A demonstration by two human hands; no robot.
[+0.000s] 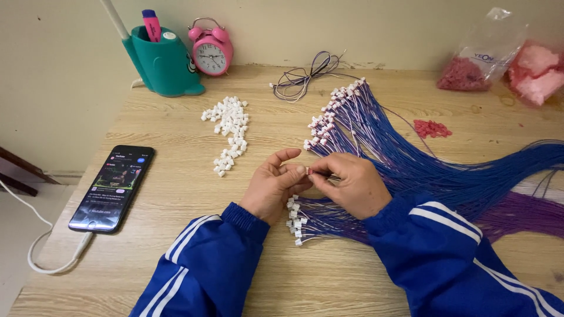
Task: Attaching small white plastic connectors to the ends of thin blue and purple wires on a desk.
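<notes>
Head view: at the table's (176, 246) middle, the left hand (271, 183) and right hand (351, 183) pinch together on one small connector (308, 171) with thin wires trailing right. Its tiny size could let it slip from the fingertips into the finished bundle (305, 218) just below, or the sleeves could drag the loose white housings (229, 134) on the far left.

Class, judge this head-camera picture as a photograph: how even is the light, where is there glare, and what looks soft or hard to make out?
Head view: light soft and even, shadows faint under the left hand and right hand; mild glare on the plastic bags; the small connector pinched between them is too tiny to resolve.
</notes>
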